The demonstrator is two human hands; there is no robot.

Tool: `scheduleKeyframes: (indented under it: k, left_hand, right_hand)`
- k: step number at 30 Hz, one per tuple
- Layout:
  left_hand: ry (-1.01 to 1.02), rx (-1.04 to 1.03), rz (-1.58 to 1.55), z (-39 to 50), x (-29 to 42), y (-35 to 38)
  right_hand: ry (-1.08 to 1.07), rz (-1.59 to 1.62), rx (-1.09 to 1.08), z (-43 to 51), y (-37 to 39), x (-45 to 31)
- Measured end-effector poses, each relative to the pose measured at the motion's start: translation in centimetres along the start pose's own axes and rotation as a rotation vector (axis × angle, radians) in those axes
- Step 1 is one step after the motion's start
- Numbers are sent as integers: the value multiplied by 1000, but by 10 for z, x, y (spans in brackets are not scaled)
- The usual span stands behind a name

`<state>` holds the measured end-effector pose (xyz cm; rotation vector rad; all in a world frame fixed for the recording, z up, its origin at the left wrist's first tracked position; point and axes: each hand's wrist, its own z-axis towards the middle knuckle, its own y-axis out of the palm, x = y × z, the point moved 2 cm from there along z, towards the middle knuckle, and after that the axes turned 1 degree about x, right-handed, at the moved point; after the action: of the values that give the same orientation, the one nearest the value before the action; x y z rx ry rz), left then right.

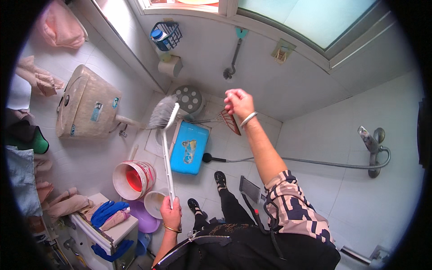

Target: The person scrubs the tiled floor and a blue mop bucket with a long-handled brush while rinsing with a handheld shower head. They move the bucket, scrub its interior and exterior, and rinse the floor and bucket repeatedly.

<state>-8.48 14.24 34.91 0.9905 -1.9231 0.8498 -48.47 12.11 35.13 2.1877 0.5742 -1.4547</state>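
Note:
My left hand grips the lower end of the white handle of a long-handled scrubbing brush. The brush's grey bristle head is raised at the top, left of a blue plastic box. My right hand is lifted out in front of the grey wall, fingers curled together; whether anything small is between them cannot be told. Below it a red fly swatter lies near the floor. On the wall above hangs a grey toilet brush from a teal hook.
A toilet cistern hangs on the left wall. A grey-topped stool, a white bucket and a purple basin stand low down. A shower hose runs from the mixer tap to a black shower head.

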Motion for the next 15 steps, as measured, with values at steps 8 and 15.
scheduleKeyframes:
  k: [8,15]
  left_hand:
    - [251,-135,590,41,30,51]
    - [558,-545,1333,140,122,157]
  right_hand:
    - [-779,-455,-267,-59,24,-22]
    - [-304,-1041,-704,-58,9,69]
